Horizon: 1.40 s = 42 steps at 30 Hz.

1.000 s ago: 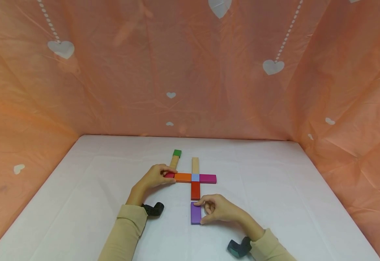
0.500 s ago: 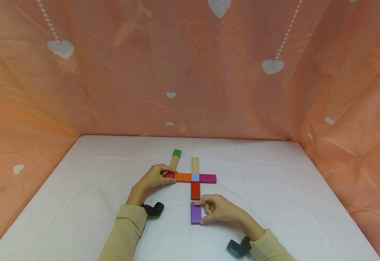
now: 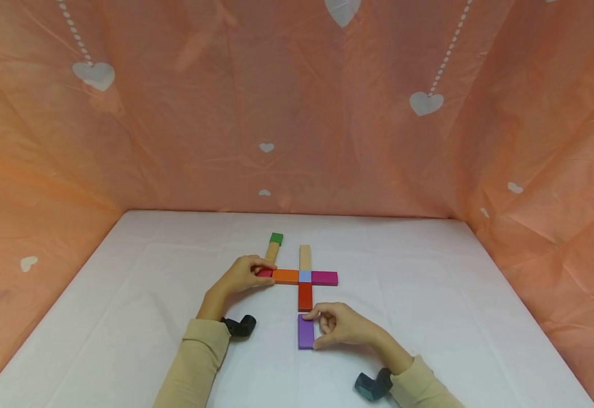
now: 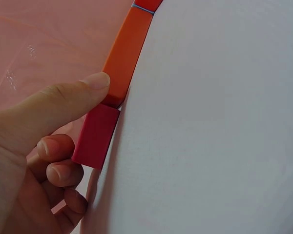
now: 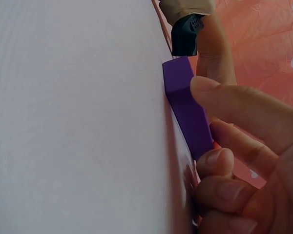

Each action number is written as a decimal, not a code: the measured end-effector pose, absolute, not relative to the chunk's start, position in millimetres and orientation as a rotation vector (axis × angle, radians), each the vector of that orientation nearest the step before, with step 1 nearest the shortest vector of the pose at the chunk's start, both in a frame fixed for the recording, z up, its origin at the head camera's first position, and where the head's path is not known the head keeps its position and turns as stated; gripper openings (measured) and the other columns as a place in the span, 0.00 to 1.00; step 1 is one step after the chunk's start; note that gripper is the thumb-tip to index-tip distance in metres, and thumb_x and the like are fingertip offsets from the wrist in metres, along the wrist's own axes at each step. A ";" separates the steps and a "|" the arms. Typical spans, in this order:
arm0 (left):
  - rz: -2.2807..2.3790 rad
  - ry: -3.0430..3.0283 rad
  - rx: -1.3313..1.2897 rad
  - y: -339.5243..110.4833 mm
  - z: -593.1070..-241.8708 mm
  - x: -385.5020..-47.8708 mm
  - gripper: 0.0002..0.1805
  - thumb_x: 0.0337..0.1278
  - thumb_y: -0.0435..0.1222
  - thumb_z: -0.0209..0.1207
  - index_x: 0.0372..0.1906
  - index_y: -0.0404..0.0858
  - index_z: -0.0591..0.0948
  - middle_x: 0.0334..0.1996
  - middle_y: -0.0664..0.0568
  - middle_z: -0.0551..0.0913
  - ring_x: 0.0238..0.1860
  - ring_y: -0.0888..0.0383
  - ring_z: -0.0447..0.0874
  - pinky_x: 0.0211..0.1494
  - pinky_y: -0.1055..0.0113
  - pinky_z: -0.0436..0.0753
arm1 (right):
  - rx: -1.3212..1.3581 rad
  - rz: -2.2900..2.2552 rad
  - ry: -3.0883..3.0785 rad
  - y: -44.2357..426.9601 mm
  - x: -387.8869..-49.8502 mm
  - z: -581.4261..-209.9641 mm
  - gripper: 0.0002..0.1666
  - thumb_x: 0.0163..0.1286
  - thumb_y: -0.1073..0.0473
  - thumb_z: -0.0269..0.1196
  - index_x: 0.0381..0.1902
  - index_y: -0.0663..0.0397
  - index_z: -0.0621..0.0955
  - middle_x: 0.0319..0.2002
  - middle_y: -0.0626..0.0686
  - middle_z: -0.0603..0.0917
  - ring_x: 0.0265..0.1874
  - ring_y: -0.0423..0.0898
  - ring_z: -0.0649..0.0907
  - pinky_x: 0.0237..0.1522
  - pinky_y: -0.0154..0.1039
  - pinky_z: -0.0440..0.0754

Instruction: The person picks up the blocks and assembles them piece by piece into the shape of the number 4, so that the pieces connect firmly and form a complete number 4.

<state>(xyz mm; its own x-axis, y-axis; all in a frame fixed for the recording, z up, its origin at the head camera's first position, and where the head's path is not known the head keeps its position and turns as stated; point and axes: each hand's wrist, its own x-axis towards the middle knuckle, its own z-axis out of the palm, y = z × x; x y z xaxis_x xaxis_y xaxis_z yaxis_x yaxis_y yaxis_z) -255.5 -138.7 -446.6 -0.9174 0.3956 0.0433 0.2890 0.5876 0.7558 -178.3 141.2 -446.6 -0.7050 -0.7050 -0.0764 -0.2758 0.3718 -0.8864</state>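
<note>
Near the middle of the table, my left hand (image 3: 241, 275) has its thumb and forefinger about the joint between a small crimson-red block (image 4: 97, 135) and an orange block (image 3: 285, 276). Its thumb tip touches the orange block's end in the left wrist view; the other fingers curl beside the red one. My right hand (image 3: 345, 324) pinches a flat purple block (image 3: 305, 332) lying on the cloth, its thumb at the near end and forefinger at the far end. A narrow gap parts that block from the orange-red block (image 3: 305, 297) beyond it.
A light blue block (image 3: 304, 276) joins the cross of blocks, with a magenta block (image 3: 325, 278) right and a plain wood block (image 3: 304, 258) behind. Another wood block (image 3: 273, 251), tipped by a green block (image 3: 276, 238), slants behind my left hand. White cloth (image 3: 404, 272) covers the table.
</note>
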 end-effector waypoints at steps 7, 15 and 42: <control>1.242 2.684 0.593 -138.4 -444.9 -254.6 0.16 0.49 0.35 0.69 0.46 0.35 0.86 0.42 0.41 0.83 0.38 0.57 0.70 0.43 0.70 0.69 | -0.843 -1.289 2.188 141.2 -178.1 -446.3 0.24 0.53 0.66 0.72 0.48 0.66 0.80 0.20 0.58 0.71 0.19 0.30 0.67 0.24 0.24 0.64; 1.248 2.705 0.633 -138.6 -448.0 -255.5 0.16 0.48 0.34 0.70 0.45 0.35 0.86 0.39 0.41 0.83 0.36 0.58 0.69 0.39 0.74 0.68 | -0.831 -1.285 2.192 140.6 -177.8 -445.0 0.24 0.54 0.65 0.72 0.49 0.67 0.80 0.19 0.54 0.70 0.19 0.30 0.67 0.24 0.24 0.64; 1.248 2.696 0.631 -139.6 -447.7 -255.7 0.16 0.48 0.34 0.70 0.45 0.35 0.86 0.41 0.40 0.83 0.38 0.57 0.70 0.40 0.73 0.71 | -0.827 -1.281 2.203 141.5 -178.6 -445.6 0.26 0.54 0.66 0.71 0.51 0.66 0.79 0.18 0.50 0.68 0.19 0.30 0.66 0.25 0.24 0.64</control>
